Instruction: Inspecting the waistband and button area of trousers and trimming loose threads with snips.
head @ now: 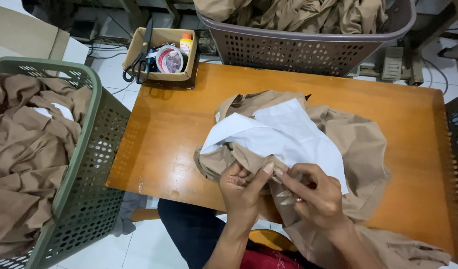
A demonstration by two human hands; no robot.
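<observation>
- An orange-brown wooden table (pixel 164 144) fills the middle, glossy, its near left corner scuffed.
- On its far left corner sits an open cardboard box (pixel 161 75), black scissors (pixel 139 57) hanging over the box's left wall.
- A crumpled tan garment (pixel 358 144) with white lining (pixel 284 134) lies at the middle, spilling over the near edge.
- Left half lies bare.

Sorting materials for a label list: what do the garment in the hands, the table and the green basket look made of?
Garment: soft woven cloth, tan with white lining, matte and creased. Table: wood or veneer, glossy orange varnish reflecting light. Green basket: seemingly moulded plastic, perforated walls.
</observation>
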